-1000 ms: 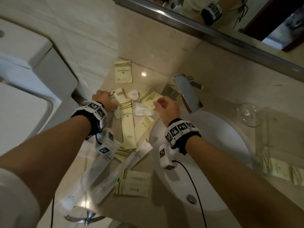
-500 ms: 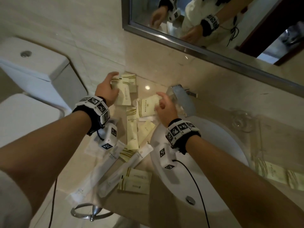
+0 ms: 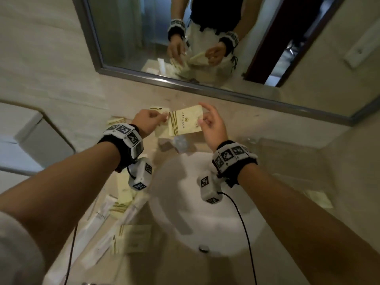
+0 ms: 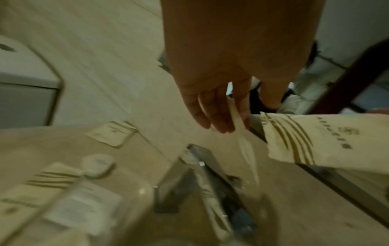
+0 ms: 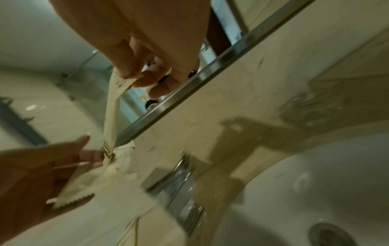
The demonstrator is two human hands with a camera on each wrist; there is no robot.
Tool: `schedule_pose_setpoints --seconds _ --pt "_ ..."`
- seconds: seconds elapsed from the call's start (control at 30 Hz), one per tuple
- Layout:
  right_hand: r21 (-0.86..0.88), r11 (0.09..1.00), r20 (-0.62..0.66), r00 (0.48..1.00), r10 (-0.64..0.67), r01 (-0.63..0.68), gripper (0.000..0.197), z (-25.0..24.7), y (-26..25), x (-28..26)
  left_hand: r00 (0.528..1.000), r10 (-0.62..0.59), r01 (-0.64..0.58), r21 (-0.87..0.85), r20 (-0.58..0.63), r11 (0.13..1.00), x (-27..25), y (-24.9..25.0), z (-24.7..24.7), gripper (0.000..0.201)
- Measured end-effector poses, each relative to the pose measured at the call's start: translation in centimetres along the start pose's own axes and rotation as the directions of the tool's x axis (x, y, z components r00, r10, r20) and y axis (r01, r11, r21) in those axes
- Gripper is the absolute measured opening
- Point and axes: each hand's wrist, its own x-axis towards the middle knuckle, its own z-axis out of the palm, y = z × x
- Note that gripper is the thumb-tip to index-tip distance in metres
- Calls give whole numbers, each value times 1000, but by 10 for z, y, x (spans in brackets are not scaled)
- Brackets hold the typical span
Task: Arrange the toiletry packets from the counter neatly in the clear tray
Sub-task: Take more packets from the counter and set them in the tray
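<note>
Above the tap at twelve o'clock, the right hand (image 3: 212,125) pinches a packet (image 3: 185,122) by its edge; the left hand (image 3: 147,122) pinches another (image 3: 160,128) alongside. Gathering is underway: next comes carrying both to the tray (image 3: 292,161) at three o'clock. Half a second ago both hands were lower, nearer the counter (image 3: 131,264), and apart.

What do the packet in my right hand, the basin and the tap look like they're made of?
The packet pinched by your right hand: matte cream paper or paper-faced film, judging by its zigzag-cut edge and the way it bends; which one, I can't tell. The basin: glossy white, probably glazed ceramic. The tap: mirror-bright metal, likely chrome-plated, given its sharp reflections.
</note>
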Motion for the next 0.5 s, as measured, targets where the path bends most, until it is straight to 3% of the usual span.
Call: schedule_pose_setpoints --seconds 0.13,0.27,0.4,0.5 --pt "8 1000 -94 995 21 -21 46 -61 8 -9 982 20 -18 -17 189 1000 -1 41 52 23" --pt "72 992 -159 980 116 -106 50 -118 23 -29 961 71 -58 -56 267 997 -3 74 101 14" --pt "153 956 -252 925 283 -251 38 -171 47 -47 929 137 -130 -45 345 990 -10 105 154 5" --pt "176 924 -314 871 379 -339 30 -205 70 -62 889 164 -163 -38 428 986 -15 119 197 16"
